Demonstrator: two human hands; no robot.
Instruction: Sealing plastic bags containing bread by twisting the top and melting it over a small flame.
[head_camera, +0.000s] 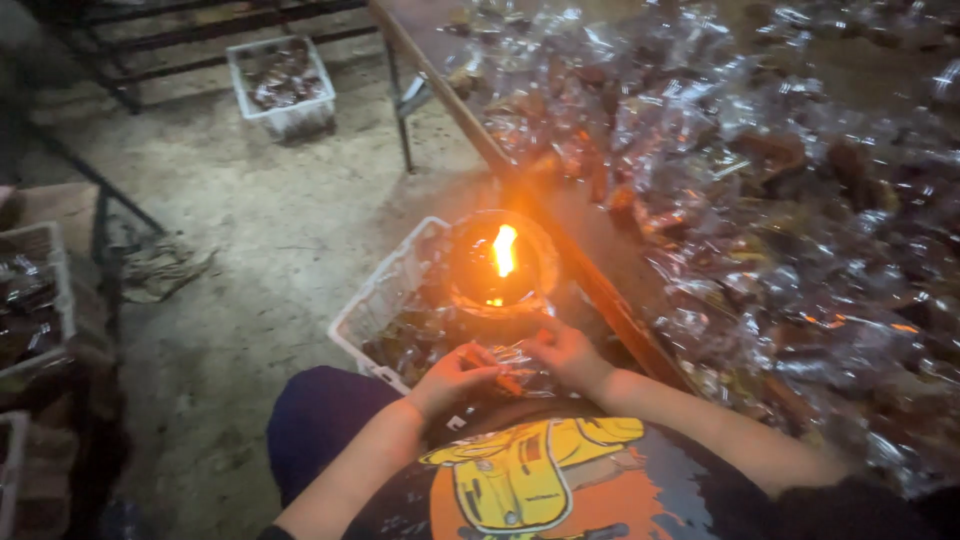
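Both of our hands pinch one small clear plastic packet between them: our left hand closes on its left end, our right hand on its right end, fingers pressed onto the film. We hold the packet low over our lap, just on the near side of the flame burning in a round bowl. That bowl sits at the right end of a white crate on the floor, hard against the near edge of the table. Heaps of similar clear packets with dark contents cover the table from that edge to its far side. Another white crate stands well apart on the floor beyond.

We judge the packet light, thin and crinkly, slippery under the fingers and quick to melt, so the ends, away from the flame, look like the safest places to hold. What it contains we cannot tell.
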